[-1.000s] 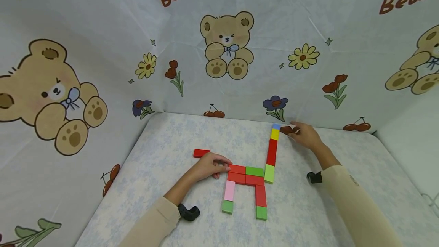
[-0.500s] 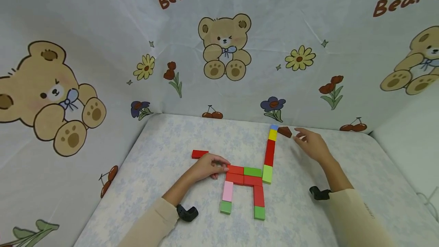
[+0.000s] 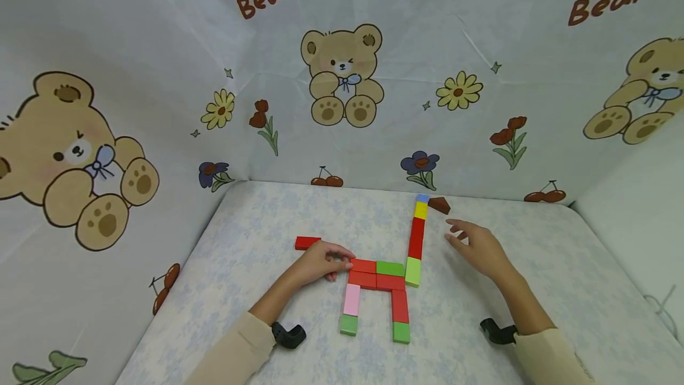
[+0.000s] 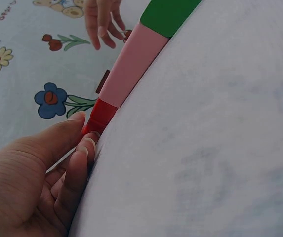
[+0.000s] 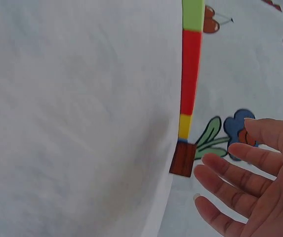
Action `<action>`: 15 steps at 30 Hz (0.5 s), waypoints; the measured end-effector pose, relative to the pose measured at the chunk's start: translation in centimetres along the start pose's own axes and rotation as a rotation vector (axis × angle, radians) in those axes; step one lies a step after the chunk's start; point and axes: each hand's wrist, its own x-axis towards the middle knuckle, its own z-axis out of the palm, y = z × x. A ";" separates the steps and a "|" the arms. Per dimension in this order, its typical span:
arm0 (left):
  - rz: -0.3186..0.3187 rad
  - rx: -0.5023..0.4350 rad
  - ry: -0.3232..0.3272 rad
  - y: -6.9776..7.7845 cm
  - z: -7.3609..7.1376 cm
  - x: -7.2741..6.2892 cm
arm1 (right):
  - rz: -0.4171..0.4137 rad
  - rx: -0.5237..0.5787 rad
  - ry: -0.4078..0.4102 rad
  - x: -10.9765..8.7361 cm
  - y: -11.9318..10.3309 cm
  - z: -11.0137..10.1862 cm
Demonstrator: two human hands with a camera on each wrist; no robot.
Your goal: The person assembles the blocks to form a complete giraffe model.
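Note:
Flat toy blocks form a figure on the table. My left hand point(image 3: 319, 261) is at its left end, thumb and fingertips pinching the end of a red block point(image 4: 101, 112). Beside that lie a green block point(image 3: 390, 268) and more red ones. A pink block point(image 3: 351, 300) and a red block point(image 3: 399, 306) run down like legs, each ending in green. From the right end a column rises: light green point(image 3: 412, 271), red, yellow point(image 3: 420, 210), blue. A brown angular block point(image 3: 439, 205) touches its top. My right hand point(image 5: 260, 177) hovers right of the column, fingers spread, holding nothing.
A separate red block point(image 3: 307, 243) lies behind my left hand, partly covered by it. The patterned cloth wall point(image 3: 374, 159) stands close behind the brown block. A white cable point(image 3: 662, 308) hangs at the right side.
My right hand has let go of the brown block and drawn back toward me. The brown block stays beside the blue one. My left hand keeps its place as the head view shifts slightly.

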 end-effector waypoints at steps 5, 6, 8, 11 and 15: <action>0.004 -0.002 0.003 -0.1 0.0 0.0 | -0.029 0.002 -0.008 -1.5 -1.7 0.5; 0.007 -0.001 0.003 -0.2 0.0 0.1 | -0.036 0.002 -0.009 -1.8 -2.1 0.5; 0.010 0.001 0.003 -0.2 0.0 0.1 | -0.049 0.006 -0.014 -2.3 -2.7 0.6; 0.012 0.002 0.000 -0.2 0.0 0.1 | -0.087 0.011 -0.015 -3.1 -3.5 0.9; 0.015 -0.004 -0.003 -0.1 0.0 0.0 | -0.145 0.028 -0.024 -4.0 -4.2 1.4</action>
